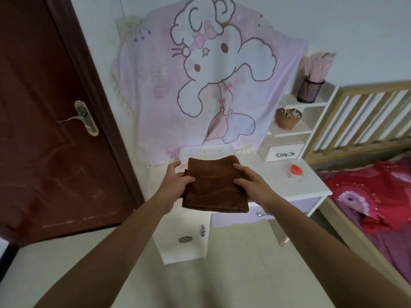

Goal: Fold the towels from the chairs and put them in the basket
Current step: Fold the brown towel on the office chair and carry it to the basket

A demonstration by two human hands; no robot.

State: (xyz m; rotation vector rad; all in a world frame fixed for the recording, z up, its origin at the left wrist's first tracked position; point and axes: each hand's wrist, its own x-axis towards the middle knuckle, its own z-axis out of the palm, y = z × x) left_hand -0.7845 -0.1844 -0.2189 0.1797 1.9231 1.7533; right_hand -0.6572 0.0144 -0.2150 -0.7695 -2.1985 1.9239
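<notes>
A folded brown towel (213,185) is held flat in the air between both hands, above the front of a white desk. My left hand (175,181) grips its left edge, thumb on top. My right hand (249,181) grips its right edge the same way. Just behind the towel stands a white mesh basket (206,152) on the desk; the towel's far edge overlaps the basket's front rim and hides most of its inside.
The white desk (289,185) has a red object (295,171), a small drawer unit (284,150) and shelves with a brown pot (288,118) and a pen cup (310,90). A pink cartoon blanket (211,81) hangs behind. A dark red door (44,130) stands left, a bed (378,196) right.
</notes>
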